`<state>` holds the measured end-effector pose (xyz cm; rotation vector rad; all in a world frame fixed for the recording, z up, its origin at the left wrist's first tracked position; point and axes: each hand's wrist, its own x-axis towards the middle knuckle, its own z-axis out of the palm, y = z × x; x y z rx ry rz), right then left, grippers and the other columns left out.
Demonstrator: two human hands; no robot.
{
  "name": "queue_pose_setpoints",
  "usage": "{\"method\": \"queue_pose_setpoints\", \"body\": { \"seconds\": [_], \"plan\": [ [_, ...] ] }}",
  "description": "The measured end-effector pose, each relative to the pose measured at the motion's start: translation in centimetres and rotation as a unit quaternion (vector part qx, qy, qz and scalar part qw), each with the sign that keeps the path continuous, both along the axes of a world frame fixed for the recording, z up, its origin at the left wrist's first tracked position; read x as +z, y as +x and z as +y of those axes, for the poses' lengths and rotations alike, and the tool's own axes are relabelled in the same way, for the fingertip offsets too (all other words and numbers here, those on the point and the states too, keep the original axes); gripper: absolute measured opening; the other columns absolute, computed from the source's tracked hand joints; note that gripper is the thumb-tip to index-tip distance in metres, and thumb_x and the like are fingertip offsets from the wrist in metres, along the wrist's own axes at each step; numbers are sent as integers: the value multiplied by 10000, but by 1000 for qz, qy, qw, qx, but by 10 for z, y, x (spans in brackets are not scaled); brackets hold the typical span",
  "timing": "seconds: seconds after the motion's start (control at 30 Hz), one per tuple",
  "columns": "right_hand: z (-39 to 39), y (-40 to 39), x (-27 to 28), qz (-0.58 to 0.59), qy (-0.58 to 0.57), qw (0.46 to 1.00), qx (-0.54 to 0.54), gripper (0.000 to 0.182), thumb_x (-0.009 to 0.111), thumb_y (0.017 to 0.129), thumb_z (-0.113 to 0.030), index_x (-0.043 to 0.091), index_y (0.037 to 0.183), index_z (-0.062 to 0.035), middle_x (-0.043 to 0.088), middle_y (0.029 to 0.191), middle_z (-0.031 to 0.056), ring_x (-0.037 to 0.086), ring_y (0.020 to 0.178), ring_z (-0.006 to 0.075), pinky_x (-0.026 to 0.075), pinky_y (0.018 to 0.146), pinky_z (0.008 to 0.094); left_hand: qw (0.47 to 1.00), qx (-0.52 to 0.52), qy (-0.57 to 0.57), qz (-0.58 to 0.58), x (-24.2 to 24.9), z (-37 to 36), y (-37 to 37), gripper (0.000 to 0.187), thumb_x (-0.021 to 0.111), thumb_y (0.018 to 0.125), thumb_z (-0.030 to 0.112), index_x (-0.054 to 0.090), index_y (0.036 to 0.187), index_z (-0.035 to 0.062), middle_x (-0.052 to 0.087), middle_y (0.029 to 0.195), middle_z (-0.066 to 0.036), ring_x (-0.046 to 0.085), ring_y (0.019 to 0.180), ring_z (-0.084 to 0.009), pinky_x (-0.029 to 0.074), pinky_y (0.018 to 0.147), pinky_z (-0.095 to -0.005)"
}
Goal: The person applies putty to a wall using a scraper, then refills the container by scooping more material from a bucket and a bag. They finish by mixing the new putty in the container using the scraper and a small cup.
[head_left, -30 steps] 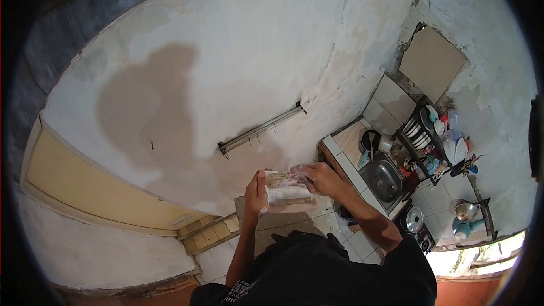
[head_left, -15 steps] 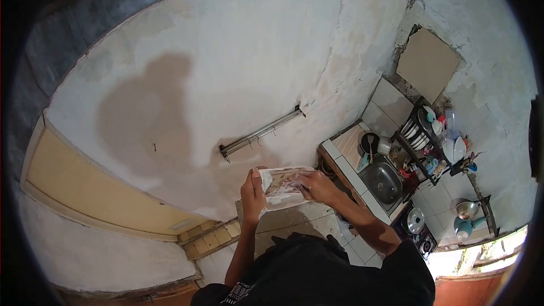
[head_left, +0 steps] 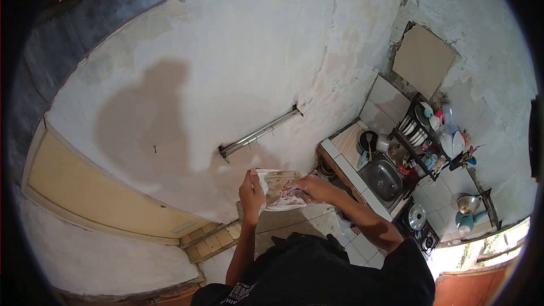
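Note:
A clear plastic bag (head_left: 275,183) with white smears is stretched between my two hands in front of my chest. My left hand (head_left: 251,195) is closed on the bag's left edge, thumb on top. At the bag's right side, my right hand (head_left: 311,188) is closed on something pinkish and white (head_left: 289,193), too small and smeared to name, which lies against the plastic. Whether the right fingers are inside the bag or outside it, I cannot tell.
A metal rail (head_left: 260,133) with hooks is fixed to the wall ahead. On the right are a steel sink (head_left: 383,181), a loaded dish rack (head_left: 413,136), a stove (head_left: 429,242) with a lidded pot (head_left: 417,217), and hanging pans (head_left: 468,204).
My right hand has shifted slightly left and down over the bag, and its wrist has turned a little. The left hand keeps its hold. The view has shifted slightly.

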<state>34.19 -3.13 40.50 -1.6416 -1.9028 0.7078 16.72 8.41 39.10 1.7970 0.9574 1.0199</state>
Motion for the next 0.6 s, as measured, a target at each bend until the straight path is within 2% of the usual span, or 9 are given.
{"method": "queue_pose_setpoints", "body": {
  "seconds": [0.1,0.2,0.3,0.37,0.4,0.43,0.47,0.5,0.6],
  "plan": [
    [-1,0,7,4,-35,999,-13,521,552,661,63,586,1166,-61,650,982,186,626,765,370,500,700,422,1000,8,-1,25,-1,1,-1,395,357,1005,328,548,903,-2,473,601,-176,444,524,-294,375,537,-392],
    [3,6,4,-7,70,997,13,528,566,658,66,581,1171,-59,655,931,183,636,725,327,507,673,393,999,9,-5,39,-2,-2,-1,396,354,1003,332,545,905,-1,487,614,-195,464,547,-336,387,555,-404],
    [7,11,16,14,-23,1000,11,443,635,760,-75,575,1199,-86,626,809,210,594,650,335,499,648,382,999,10,0,32,-14,-1,1,406,349,1002,344,545,914,-1,506,642,-209,489,579,-354,405,583,-405],
    [10,14,28,84,55,994,36,359,584,800,67,567,1153,2,669,873,156,646,693,190,528,626,316,999,24,21,17,-17,6,-4,413,347,1002,353,546,920,0,519,663,-213,504,598,-355,416,601,-402],
    [12,16,25,80,60,994,46,359,584,800,67,567,1153,2,669,873,156,646,693,190,528,626,316,999,31,-9,24,-15,9,-8,416,345,1002,358,552,941,2,523,685,-217,503,618,-358,423,619,-397],
    [15,16,20,207,18,978,12,300,574,827,60,570,1122,8,671,873,125,637,688,165,528,619,297,998,38,-39,31,-13,12,-13,420,343,1002,363,557,963,5,528,707,-222,502,637,-360,430,637,-392],
    [21,20,16,330,-28,943,-23,242,565,853,52,572,1092,14,673,873,94,628,683,141,529,612,278,995,52,-75,27,-20,20,-19,435,362,1000,363,549,982,-29,544,712,-173,498,631,-307,438,651,-378],
    [30,26,14,326,-24,945,-15,242,565,853,52,572,1092,14,673,873,94,628,683,141,529,612,278,996,59,-70,22,-31,32,-25,435,362,1000,363,549,982,-29,544,712,-173,498,631,-307,438,651,-378],
    [62,34,30,453,62,880,-125,190,543,868,45,561,1041,-32,657,908,70,625,693,123,524,605,260,976,129,-54,-167,-37,59,-45,419,401,1005,320,529,984,-79,520,786,-11,481,734,-163,434,714,-308]
  ]
}}
